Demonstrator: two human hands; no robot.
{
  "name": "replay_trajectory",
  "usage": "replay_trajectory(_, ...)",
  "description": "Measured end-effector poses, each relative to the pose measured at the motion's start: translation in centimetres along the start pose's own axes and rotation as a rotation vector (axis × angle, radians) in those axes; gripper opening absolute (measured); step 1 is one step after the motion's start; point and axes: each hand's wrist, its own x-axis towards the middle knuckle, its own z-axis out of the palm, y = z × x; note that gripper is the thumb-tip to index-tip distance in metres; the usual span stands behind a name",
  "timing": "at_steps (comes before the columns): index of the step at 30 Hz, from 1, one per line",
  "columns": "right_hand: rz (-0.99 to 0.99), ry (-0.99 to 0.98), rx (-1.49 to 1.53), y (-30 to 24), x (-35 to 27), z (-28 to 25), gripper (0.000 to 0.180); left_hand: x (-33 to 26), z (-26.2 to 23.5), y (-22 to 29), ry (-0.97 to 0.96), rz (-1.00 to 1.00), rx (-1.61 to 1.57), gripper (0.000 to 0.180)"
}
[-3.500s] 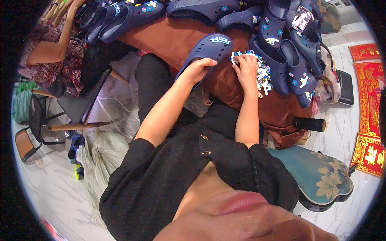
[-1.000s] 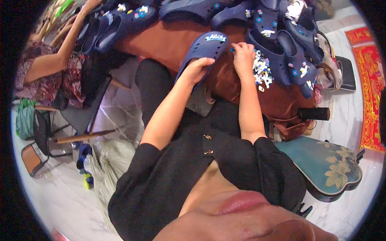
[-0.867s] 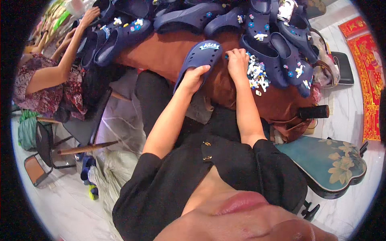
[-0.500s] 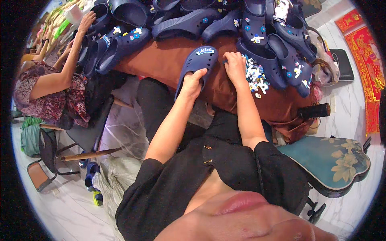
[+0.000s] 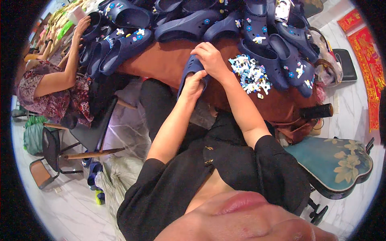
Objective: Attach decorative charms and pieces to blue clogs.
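My left hand [image 5: 195, 82] grips a navy blue clog [image 5: 192, 64] with ventilation holes, its fingers wrapped inside the opening. The clog is held up over the near edge of the brown-covered table. Across its toe lies my right hand [image 5: 210, 61], fingers bent and drawn together against the upper; whatever they pinch is hidden. That hand also covers the white-lettered blue badge on the toe. Beside my right forearm, a heap of small white, blue and yellow shoe charms [image 5: 251, 74] rests on the cloth.
Finished-looking navy clogs with charms [image 5: 126, 47] line the table [image 5: 161, 60] on the left, back and right. A co-worker's arm [image 5: 68, 76] reaches among clogs at far left. A black cylinder [image 5: 317, 111] lies at the right edge, above a teal flowered chair [image 5: 333, 164].
My right hand has left the charm heap and moved left onto the clog's toe, covering the badge. The left hand keeps its grip on the clog.
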Motion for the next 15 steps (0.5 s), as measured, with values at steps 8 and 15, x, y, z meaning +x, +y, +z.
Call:
replay_trajectory(8,-0.087,-0.238,-0.017,2.2,0.4,0.7,0.023,-0.1,0.9,-0.5,0.144,0.017,-0.039,0.051)
replay_trajectory(15,-0.156,-0.246,0.001,2.6,0.5,1.0,0.017,-0.3,1.1,-0.6,0.232,0.026,-0.018,0.046)
